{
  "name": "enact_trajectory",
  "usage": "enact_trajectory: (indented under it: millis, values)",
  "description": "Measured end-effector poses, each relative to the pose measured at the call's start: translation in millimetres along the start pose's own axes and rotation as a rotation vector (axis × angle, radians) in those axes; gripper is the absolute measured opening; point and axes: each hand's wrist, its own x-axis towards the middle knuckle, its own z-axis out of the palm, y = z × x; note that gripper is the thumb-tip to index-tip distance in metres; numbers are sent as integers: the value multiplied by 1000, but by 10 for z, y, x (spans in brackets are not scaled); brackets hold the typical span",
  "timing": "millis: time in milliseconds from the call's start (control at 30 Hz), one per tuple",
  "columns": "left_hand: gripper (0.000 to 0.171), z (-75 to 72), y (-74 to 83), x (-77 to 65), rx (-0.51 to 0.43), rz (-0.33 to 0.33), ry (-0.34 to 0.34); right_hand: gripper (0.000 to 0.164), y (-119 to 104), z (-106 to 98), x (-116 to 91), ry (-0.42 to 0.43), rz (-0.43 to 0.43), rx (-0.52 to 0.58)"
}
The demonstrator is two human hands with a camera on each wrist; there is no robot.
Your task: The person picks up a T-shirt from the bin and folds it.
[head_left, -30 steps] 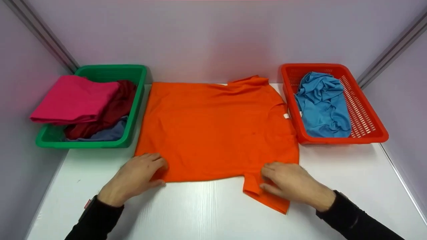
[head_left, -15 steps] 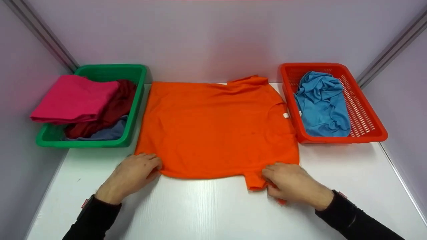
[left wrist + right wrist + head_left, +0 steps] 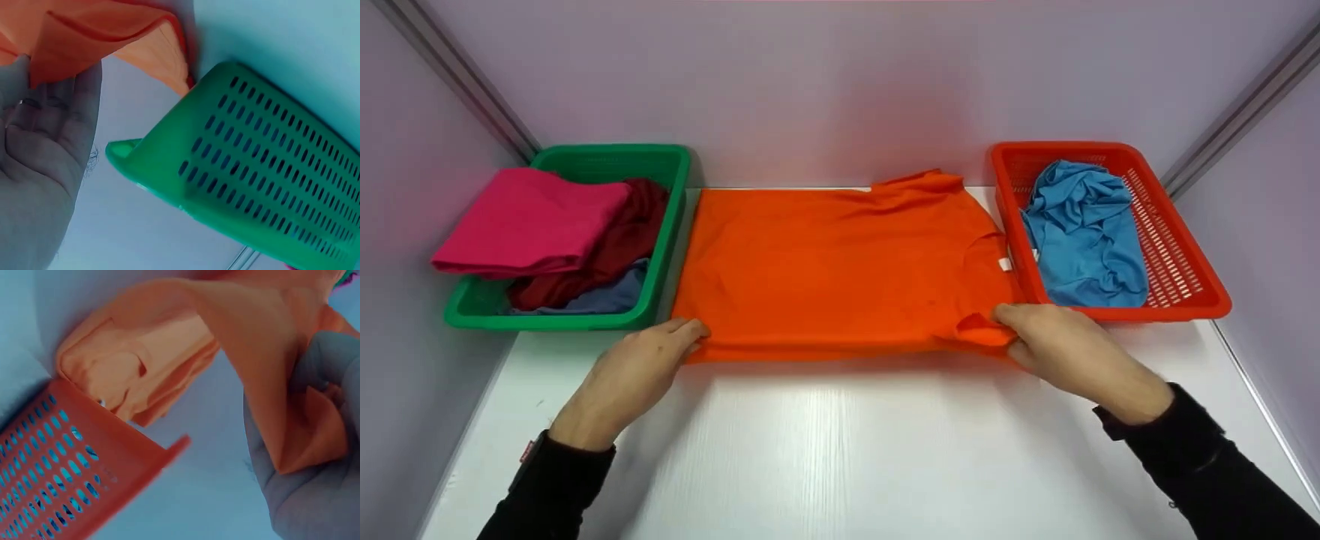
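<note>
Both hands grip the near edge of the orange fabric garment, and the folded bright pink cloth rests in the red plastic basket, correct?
Wrong basket: the head view shows the folded bright pink cloth resting in the green plastic basket. The left hand and right hand do grip the near edge of the orange fabric garment.

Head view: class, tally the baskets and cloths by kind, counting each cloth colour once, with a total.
Baskets: 2 (green basket, red basket)
Cloths: 5 (orange cloth, pink cloth, dark red cloth, grey-blue cloth, bright blue cloth)
Total: 7
</note>
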Motion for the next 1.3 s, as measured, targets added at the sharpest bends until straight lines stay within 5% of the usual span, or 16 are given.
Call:
enact_trajectory:
  millis: [167, 367, 533, 800, 1100, 1300]
  values:
    - [24, -129, 11, -50, -27, -20, -82, 22, 4, -206, -56, -200, -34, 114]
    - [23, -165, 8, -53, -3, -14, -118, 18, 15, -336, -12, -249, -13, 110]
    - [31, -139, -2, 20, 81, 21, -76, 13, 26, -387, 137, -182, 16, 27]
    - [19, -23, -1, 238, 190, 17, 27, 12, 133, -344, 494, -27, 41, -140]
    - [23, 174, 60, 458, 369, -56, -30, 14, 315, -104, 892, 47, 37, -320]
    - [32, 251, 135, 524, 446, -60, -101, 26, 305, 46, 1048, 105, 27, -313]
